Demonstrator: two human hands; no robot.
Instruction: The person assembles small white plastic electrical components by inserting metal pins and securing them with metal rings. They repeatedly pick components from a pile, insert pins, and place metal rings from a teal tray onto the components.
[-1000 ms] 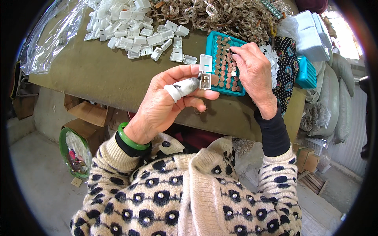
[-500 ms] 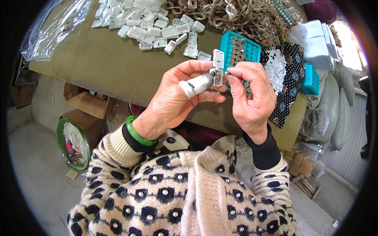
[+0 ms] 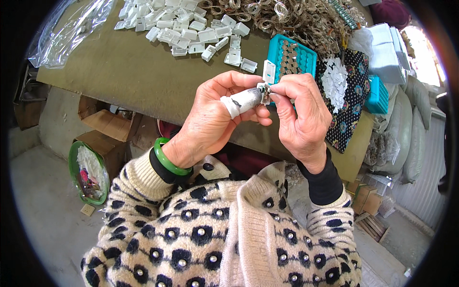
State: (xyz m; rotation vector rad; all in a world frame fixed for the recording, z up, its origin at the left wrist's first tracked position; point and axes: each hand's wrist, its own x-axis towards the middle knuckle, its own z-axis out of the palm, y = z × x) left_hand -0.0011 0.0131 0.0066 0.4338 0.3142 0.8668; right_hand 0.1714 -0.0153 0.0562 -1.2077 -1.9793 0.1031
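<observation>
My left hand holds a small white plastic battery case, its hinged lid standing open upward. A white covering, grey at the tip, wraps the left thumb, which presses against the case; small metal parts show inside. My right hand is closed in a pinch at the case's open side. Its fingertips mostly hide the small silver button cell between them. Just behind the hands, a teal tray with round pockets carries several button cells.
Many white plastic cases lie loose at the back left. Tangled coils of thin wire heap behind the tray. White tabs lie on a dark patterned cloth to the right. Clear plastic sheeting covers the far left corner.
My right fingertips have moved left, from beside the case to against its open side, bringing the button cell with them. The case has shifted slightly and tilted.
</observation>
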